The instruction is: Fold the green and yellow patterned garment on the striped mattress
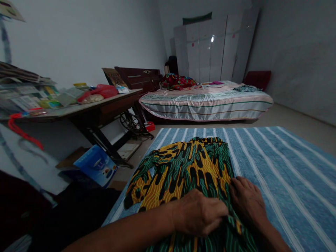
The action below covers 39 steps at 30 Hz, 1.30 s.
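Observation:
A long-sleeved shirt (181, 168) in green, black and yellow wavy print lies spread on a bed with a blue, white-striped cover (288, 182). Its collar points away from me and one sleeve (139, 190) reaches out to the left. My left hand (201, 213) crosses over the lower part of the shirt, its fingers closed on a fold of the cloth near the right side. Beside it, my right hand (248, 197) has its fingers curled down on the shirt's right edge. The shirt's lower end is partly hidden behind my left forearm.
On the left stands a sewing-machine table (115, 99) bearing a red plastic bag (105, 91) and small packages. A blue box (97, 166) is on the floor below. Another bed (204, 105) and a pale wardrobe (204, 49) stand at the back.

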Each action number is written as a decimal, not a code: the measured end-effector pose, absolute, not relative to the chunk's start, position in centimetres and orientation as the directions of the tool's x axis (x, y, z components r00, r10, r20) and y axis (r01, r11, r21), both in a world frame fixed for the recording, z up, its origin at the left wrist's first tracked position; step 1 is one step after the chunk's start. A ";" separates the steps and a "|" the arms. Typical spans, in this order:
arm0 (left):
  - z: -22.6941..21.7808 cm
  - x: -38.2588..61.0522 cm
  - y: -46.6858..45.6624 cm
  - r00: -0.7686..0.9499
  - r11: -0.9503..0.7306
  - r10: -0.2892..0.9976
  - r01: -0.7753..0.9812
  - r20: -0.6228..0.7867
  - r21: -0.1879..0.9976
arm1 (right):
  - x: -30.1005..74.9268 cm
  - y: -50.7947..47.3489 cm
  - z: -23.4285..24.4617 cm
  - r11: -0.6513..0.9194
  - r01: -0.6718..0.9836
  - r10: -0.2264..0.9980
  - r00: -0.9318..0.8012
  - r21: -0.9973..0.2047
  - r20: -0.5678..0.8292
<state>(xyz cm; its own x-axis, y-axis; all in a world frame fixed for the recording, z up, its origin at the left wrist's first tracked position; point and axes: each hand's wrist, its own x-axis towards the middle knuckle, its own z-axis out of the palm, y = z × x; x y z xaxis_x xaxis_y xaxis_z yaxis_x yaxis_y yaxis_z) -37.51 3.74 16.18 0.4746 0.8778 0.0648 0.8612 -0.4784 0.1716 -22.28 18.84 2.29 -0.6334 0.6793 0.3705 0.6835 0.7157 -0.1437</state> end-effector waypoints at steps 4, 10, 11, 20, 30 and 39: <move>12.5 -37.0 2.8 0.492 -0.491 0.866 0.870 -0.088 0.031 | -22.4 18.8 2.5 0.712 0.683 0.686 -0.626 -0.163 0.372; 12.0 -37.2 1.7 0.467 -0.467 0.884 0.882 0.014 0.061 | -22.5 18.9 3.0 0.713 0.675 0.693 -0.639 -0.189 0.334; 12.0 -37.2 1.6 0.458 -0.458 0.889 0.885 0.024 0.084 | -22.5 18.9 3.0 0.710 0.678 0.696 -0.637 -0.190 0.332; 11.0 -36.1 0.3 0.508 -0.508 0.861 0.852 0.040 0.125 | -22.2 19.1 2.4 0.714 0.677 0.692 -0.643 -0.179 0.329; 10.4 -34.0 0.1 0.235 -0.269 0.957 0.939 0.170 0.215 | -21.6 19.6 1.5 0.716 0.681 0.689 -0.652 -0.155 0.317; 9.6 -32.8 2.9 0.026 -0.009 0.999 0.927 -0.042 0.376 | -21.3 20.0 1.1 0.731 0.661 0.673 -0.662 -0.167 0.330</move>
<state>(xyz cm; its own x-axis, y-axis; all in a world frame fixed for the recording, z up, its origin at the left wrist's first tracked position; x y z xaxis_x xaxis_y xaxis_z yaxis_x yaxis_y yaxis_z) -32.84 2.92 9.56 0.0264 0.9988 -0.0419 0.9266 -0.0087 0.3760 -21.33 19.98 1.12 -0.6616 0.6734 0.3298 0.6612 0.7314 -0.1670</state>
